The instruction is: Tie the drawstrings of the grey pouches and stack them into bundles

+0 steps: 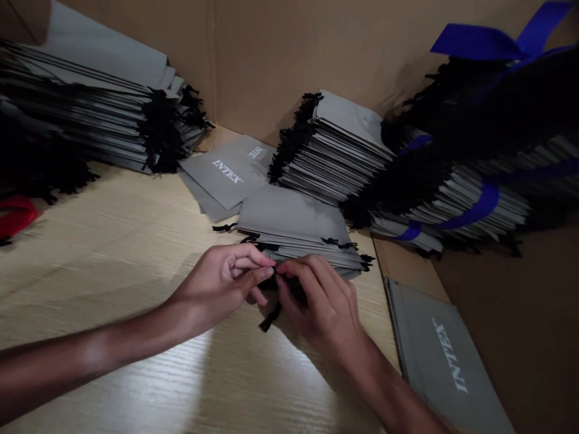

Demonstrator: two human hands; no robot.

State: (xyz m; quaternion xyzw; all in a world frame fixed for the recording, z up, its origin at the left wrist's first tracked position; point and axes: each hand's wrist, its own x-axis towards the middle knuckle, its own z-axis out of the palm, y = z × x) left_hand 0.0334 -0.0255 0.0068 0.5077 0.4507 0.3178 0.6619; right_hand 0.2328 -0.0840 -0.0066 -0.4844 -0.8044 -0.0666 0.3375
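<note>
My left hand [228, 286] and my right hand [323, 301] meet at the table's middle, thumbs and fingertips pinched together on a black drawstring cord [270, 319]. Its frayed or knotted end hangs down below my fingers. Just beyond them lies a small pile of grey pouches [294, 214] with black cord ends sticking out at both sides. My fingers hide the exact point where the cord is pinched and most of the nearest pouch. Behind the pile, loose grey pieces [226, 175] printed INTEX overlap one another.
Tall stacks of grey pouches stand at the back left [113, 120] and back centre [344, 150]. On the right, bundles are tied with blue ribbon [479, 208]. Another INTEX pouch [443, 355] lies at the right edge. A red ribbon [18, 217] shows at left. Cardboard walls [289, 54] enclose the table.
</note>
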